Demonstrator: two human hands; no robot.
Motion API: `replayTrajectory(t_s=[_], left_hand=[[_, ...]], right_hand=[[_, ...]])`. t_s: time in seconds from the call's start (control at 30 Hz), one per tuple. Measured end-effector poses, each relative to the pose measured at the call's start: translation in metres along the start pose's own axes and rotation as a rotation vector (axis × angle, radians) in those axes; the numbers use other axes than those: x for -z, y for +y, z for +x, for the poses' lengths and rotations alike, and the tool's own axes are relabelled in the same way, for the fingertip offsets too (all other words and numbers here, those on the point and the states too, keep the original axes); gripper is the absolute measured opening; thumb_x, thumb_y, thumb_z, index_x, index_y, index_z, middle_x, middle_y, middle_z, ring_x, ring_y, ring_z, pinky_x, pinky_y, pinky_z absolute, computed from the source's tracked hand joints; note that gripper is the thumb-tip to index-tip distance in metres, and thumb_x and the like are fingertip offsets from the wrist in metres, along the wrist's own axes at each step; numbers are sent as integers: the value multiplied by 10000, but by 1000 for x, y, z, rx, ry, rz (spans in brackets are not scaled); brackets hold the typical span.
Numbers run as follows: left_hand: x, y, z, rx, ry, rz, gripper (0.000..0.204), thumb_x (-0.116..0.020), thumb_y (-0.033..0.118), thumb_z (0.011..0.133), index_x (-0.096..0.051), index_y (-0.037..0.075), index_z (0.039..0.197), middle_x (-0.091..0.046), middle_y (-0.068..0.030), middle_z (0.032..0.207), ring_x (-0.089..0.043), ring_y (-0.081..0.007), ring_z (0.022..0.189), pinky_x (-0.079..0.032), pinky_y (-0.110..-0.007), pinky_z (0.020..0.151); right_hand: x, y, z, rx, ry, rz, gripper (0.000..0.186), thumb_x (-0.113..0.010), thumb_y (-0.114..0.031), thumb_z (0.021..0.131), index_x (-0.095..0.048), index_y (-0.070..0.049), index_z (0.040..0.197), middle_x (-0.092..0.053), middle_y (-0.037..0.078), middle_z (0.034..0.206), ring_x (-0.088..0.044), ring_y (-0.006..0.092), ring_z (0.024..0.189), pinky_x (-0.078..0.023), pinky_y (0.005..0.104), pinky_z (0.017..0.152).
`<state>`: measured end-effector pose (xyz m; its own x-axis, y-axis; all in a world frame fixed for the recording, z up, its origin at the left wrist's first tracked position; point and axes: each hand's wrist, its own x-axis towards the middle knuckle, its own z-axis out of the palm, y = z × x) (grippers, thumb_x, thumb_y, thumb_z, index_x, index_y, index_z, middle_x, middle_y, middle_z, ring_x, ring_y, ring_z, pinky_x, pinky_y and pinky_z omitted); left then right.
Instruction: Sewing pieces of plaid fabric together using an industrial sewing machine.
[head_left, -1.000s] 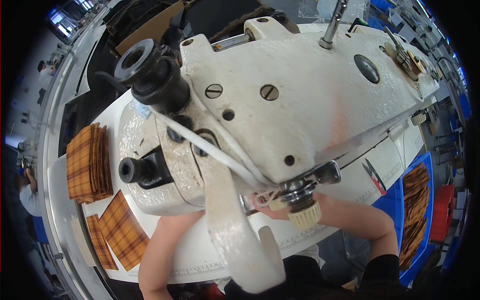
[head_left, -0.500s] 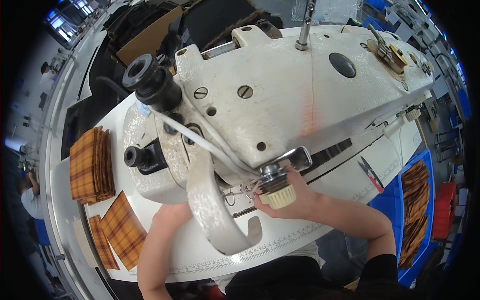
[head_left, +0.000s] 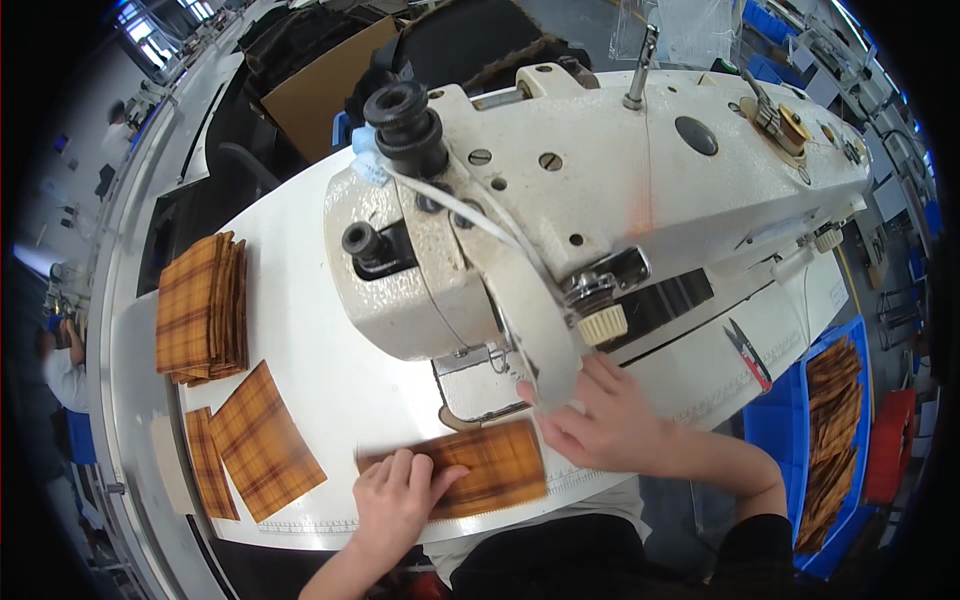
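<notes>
A folded piece of orange-brown plaid fabric (head_left: 490, 465) lies on the white table in front of the sewing machine (head_left: 420, 290). My left hand (head_left: 398, 492) grips its left part, fingers on top and thumb stretched across the cloth. Just off the fabric's right end is my right hand (head_left: 610, 425), its fingers apart beside the machine's curved white arm. That arm hides some of the right fingertips; I make out nothing held there. The needle area (head_left: 497, 357) stands bare of cloth.
Left on the table are a stack of plaid pieces (head_left: 200, 310) and two loose plaid pieces, one larger (head_left: 265, 440) and one a narrow strip (head_left: 210, 465). Red-handled thread snips (head_left: 750, 358) lie at right. Beyond the edge, a blue bin (head_left: 795, 420) holds plaid pieces.
Both hands have come out from behind the machine head toward me. The left now holds the plaid fabric near the front edge, where it is newly visible. My view has shifted slightly.
</notes>
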<state>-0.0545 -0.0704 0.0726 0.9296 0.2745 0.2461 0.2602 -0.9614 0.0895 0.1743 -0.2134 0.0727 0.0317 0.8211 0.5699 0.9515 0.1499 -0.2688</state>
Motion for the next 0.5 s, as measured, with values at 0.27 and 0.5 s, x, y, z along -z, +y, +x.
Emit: replayTrajectory(t_s=[0.27,0.5], left_hand=[[-5,18,-14,150,109,-89,258,-780,167,792,-561,45,853,-556,-76,786,-570,-221,679,-447,-333,591],[4,24,-16,62,-179,-370,546,-536,-100,794,-526,-18,1334,-533,-150,1379,-487,-333,1305,-358,-457,1102]], right_hand=[[-11,-74,-55,15,-308,97,411,-593,-196,859,-614,48,1189,-563,161,1334,-506,271,1270,-391,388,1073],[-10,-92,-62,2,-266,60,455,-597,-296,906,-607,36,1217,-559,170,1328,-508,277,1261,-384,396,1075]])
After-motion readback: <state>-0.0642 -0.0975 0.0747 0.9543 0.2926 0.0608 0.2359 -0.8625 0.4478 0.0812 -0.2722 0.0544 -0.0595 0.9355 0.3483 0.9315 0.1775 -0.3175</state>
